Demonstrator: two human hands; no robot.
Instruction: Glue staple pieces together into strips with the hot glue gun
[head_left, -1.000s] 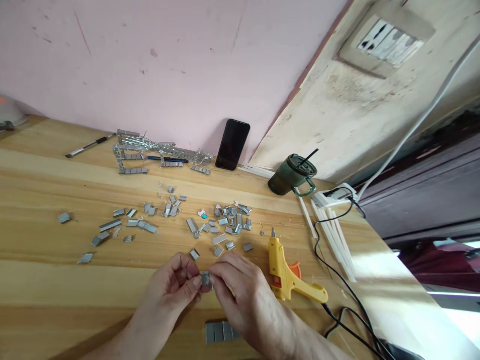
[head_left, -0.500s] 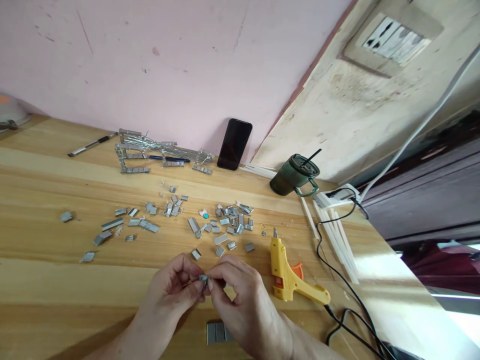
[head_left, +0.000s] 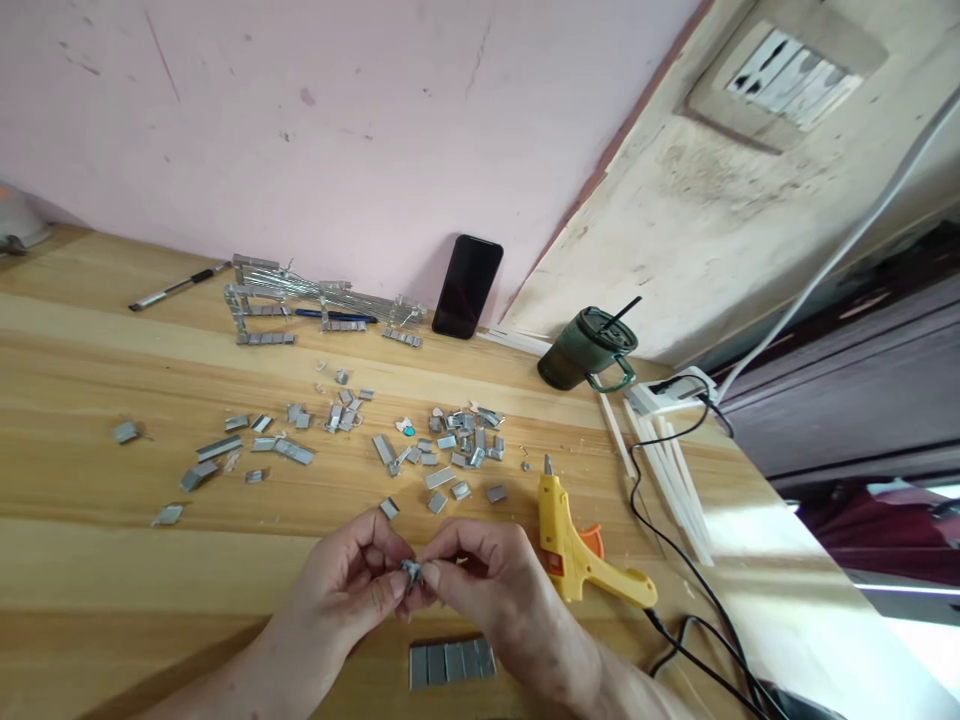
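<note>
Between the fingertips of my left hand [head_left: 360, 585] and my right hand [head_left: 491, 590] is a small grey metal piece [head_left: 409, 570], its outline partly hidden by the fingers. The left thumb and fingers pinch it from one side, the right thumb and forefinger from the other. Just below the hands lies a row of flat grey metal clips [head_left: 451, 662] set side by side. Beyond them, loose folded metal clips [head_left: 440, 477] are scattered over the wooden table [head_left: 90, 570], with a single clip [head_left: 388, 508] close to my left fingers.
A yellow glue gun [head_left: 574, 550] lies right of my right hand, its black cord trailing right. Behind are joined metal pieces with thin rods [head_left: 330, 295], a pen [head_left: 180, 287], a leaning phone [head_left: 467, 287], a green mug [head_left: 581, 352], a power strip [head_left: 671, 392] and white sticks [head_left: 679, 485].
My right hand has shifted up and right, uncovering more of the clip row. The metal piece between my fingertips has turned slightly and sits a little lower.
</note>
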